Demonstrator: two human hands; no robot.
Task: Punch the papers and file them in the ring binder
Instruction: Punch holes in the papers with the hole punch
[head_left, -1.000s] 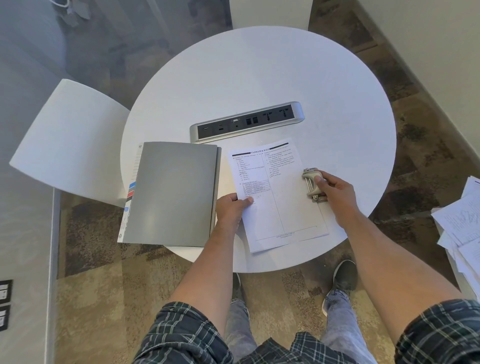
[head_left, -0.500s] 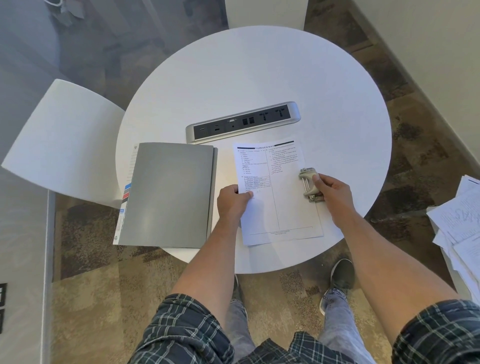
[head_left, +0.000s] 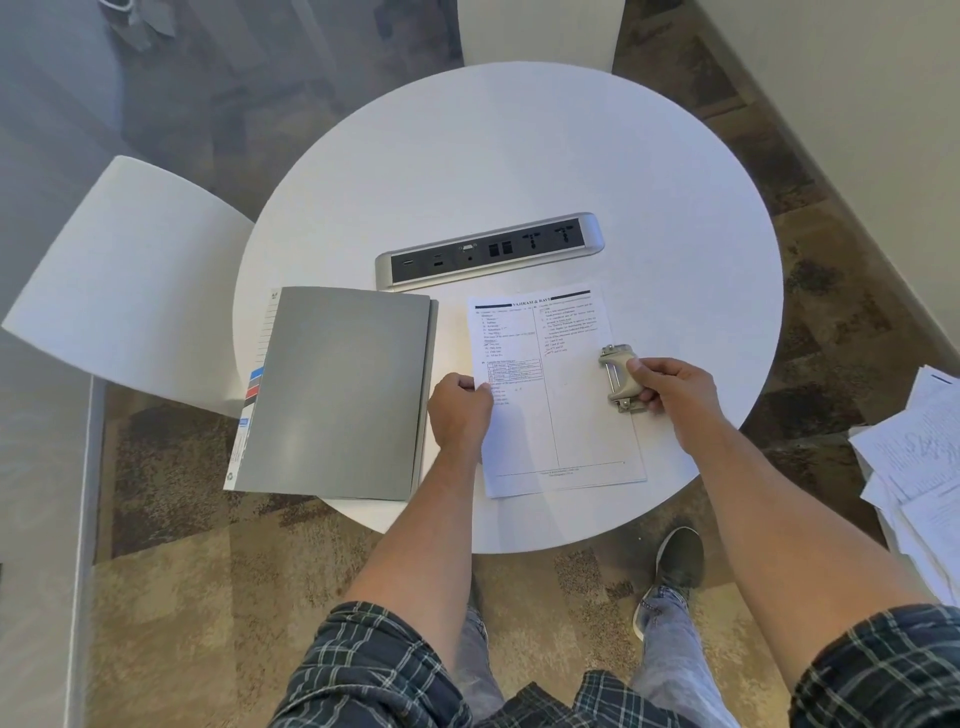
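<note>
On the round white table (head_left: 519, 156), seen from the head camera, a printed sheet (head_left: 556, 415) lies just right of a closed grey ring binder (head_left: 337, 389). The left hand (head_left: 460, 415) pinches the sheet's left edge, fingers curled over it, while the right hand (head_left: 670, 387) grips a small beige hole punch (head_left: 618, 376) set on the sheet's right edge.

The main risk, as I judge it, is which edge gets punched: the punch sits on the right-hand margin, and holes there would put the page in the binder back to front. The punch also looks slightly skewed to the paper's edge, so the holes could come out crooked or too near the margin and tear on the rings. If the left hand's pinch slackens, the sheet could slide on the smooth tabletop mid-press. The binder is not yet open, so filing is still to come.

Writing: the sheet's header reads "VAJIRAM & RAVI" (the last letters are partly lost), above two columns of small print with red pen marks, too small to read. Coloured tabs (head_left: 253, 384) show at the binder's left edge; their text is illegible. A power and data socket strip (head_left: 488, 249) lies beyond, and loose papers (head_left: 919, 467) are piled at far right.
</note>
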